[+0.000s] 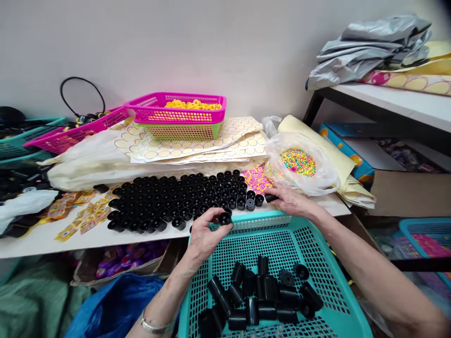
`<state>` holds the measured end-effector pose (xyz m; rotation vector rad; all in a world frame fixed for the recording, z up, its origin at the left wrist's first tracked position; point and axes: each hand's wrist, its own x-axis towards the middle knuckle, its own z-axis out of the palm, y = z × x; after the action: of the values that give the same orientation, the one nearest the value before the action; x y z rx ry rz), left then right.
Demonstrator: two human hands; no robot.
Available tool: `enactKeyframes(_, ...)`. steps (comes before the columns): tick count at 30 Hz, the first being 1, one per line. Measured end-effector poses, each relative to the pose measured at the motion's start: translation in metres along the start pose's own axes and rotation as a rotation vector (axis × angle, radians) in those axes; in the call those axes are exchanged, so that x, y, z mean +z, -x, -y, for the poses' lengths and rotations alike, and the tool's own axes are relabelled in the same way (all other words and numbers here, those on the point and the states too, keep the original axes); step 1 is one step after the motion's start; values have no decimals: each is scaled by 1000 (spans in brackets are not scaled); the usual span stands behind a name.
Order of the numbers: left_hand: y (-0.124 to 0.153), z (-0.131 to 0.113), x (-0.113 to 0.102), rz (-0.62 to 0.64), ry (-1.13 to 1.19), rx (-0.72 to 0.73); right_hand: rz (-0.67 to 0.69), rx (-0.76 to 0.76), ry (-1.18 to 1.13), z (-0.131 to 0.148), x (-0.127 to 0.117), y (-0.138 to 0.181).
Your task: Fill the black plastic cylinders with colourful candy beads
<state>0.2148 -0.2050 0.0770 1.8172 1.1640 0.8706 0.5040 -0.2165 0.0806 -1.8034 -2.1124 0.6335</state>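
My left hand (207,234) pinches a black plastic cup (224,218) between thumb and fingers, its open end facing me, above the back rim of the teal basket (243,223). On the table to the right, my right hand (291,199) has its fingers closed on another dark cup (270,197), lying tilted and partly covered by the fingers. Many upright black cups (165,197) stand packed in rows on the white table, open ends up; one grey-looking cup (250,203) is at their right end. Loose black cups (252,310) lie jumbled inside the basket.
Small pink and yellow pieces (256,178) lie behind the cups, beside a clear bag of coloured beads (298,162). A pink basket (176,112) of yellow rings stands at the back. Sticker packets (88,216) lie left; a shelf (394,101) rises right.
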Motion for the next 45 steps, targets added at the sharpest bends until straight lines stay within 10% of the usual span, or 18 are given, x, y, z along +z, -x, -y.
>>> enactKeyframes(13, 5, 3, 13, -23, -10, -39, 91, 99, 379, 35, -2, -15)
enactKeyframes(27, -28, 8, 25, -37, -208, 82, 197, -342, 551, 62, 17, -46)
enactKeyframes(31, -39, 4, 35, -57, -404, 126, 59, -310, 207, 50, 9, -40)
enactKeyframes(38, -43, 1, 44, 12, -556, 116, -190, 10, -1149, 21, 4, -10)
enactKeyframes(45, -50, -8, 49, 68, -668, 48, -100, 39, -1246, 24, 11, 5)
